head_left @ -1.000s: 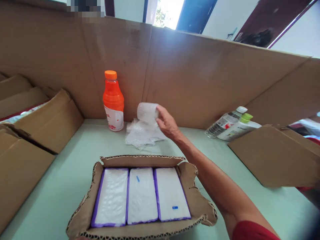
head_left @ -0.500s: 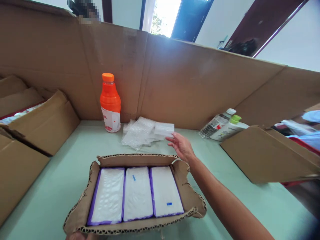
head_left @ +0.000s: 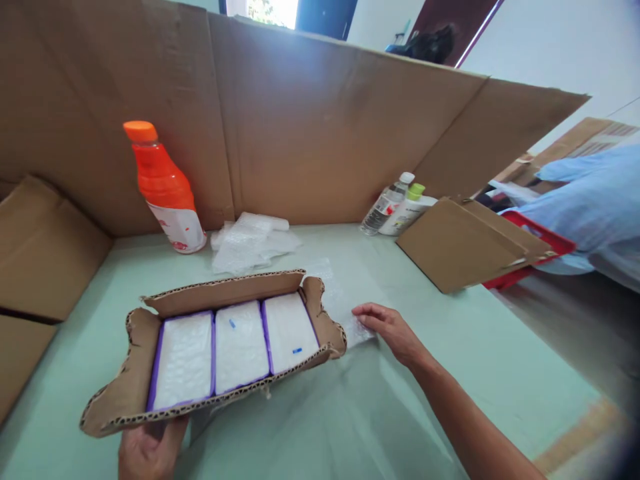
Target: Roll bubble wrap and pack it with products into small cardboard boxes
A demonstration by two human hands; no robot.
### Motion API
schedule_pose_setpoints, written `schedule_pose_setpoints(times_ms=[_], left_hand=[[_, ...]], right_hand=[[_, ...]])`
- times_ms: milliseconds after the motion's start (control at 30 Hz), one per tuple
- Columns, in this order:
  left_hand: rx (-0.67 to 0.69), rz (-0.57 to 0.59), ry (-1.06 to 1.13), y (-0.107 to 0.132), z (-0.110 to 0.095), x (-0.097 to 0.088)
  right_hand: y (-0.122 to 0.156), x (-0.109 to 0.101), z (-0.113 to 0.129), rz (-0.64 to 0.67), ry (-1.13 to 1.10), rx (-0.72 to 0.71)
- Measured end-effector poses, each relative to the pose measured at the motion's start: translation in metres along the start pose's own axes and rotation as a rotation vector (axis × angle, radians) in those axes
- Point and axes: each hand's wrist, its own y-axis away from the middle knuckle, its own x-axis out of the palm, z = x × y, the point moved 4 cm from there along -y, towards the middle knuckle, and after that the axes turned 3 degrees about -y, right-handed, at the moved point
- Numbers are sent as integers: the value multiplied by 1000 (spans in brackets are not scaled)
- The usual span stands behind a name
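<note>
My left hand (head_left: 150,450) grips the near left edge of a shallow cardboard tray (head_left: 220,290), which is tilted. Its edges are rough-cut and show the corrugation. Inside lie three white packs with purple borders, a left one (head_left: 184,360), a middle one (head_left: 242,350) and a right one (head_left: 290,332); the latter two carry small blue marks. To the right of the tray, my right hand (head_left: 387,327) has its fingers closed at the edge of a clear bubble wrap piece (head_left: 340,293). Part of that piece is hidden behind the tray. More bubble wrap pieces (head_left: 250,243) are heaped beyond.
An orange bottle (head_left: 167,190) stands by the cardboard wall (head_left: 320,133). A clear bottle (head_left: 385,208) and a white bottle with a green cap (head_left: 407,215) lean at the right, beside a cardboard box (head_left: 460,243). Another box (head_left: 50,247) stands left. Blue plastic (head_left: 600,200) lies beyond the table.
My right hand has moved from the heap toward me, and a bubble wrap piece now lies beside the tray. The tray has tilted, and more of my left hand shows. The view has turned right.
</note>
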Motion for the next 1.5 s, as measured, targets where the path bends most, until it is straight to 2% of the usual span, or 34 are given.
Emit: schedule_pose_setpoints(times_ms=[100, 167, 233, 333, 400, 467, 600, 800, 900, 1000, 1100, 1233, 1300, 1367, 1433, 1500], left_hand=[[-4, -38, 61, 5, -18, 7], [25, -42, 119, 8, -29, 12], [39, -52, 149, 10, -35, 14], [16, -41, 170, 9, -35, 12], [-16, 34, 158, 6, -31, 10], [-40, 104, 129, 2, -28, 9], [22, 89, 84, -13, -41, 15], [150, 130, 170, -48, -76, 52], [194, 136, 193, -56, -79, 62], [217, 134, 165, -58, -76, 64], [231, 161, 218, -55, -76, 63], [82, 145, 281, -38, -66, 48], [-1, 124, 272, -19, -55, 34], [-18, 128, 246, 8, -43, 20], [-7, 137, 217, 36, -33, 9], [-7, 162, 197, 63, -26, 4]], right_hand=[[23, -19, 8, -142, 275, -150], [36, -16, 21, -182, 318, -270], [47, 5, 34, -48, 307, -387], [64, 50, 48, 232, 282, -490], [71, 75, 50, 315, 252, -489], [73, 92, 50, 326, 211, -468], [61, 106, 52, 281, 195, -417], [18, 114, 72, 217, 195, -383], [7, 118, 75, 216, 151, -393], [4, 122, 70, 222, 145, -393], [6, 117, 62, 231, 191, -434], [22, 81, 43, 207, 455, -594], [34, 57, 27, 230, 664, -634], [45, 36, 10, 253, 860, -632], [52, 24, -2, 246, 1004, -620], [54, 20, -6, 208, 1080, -620]])
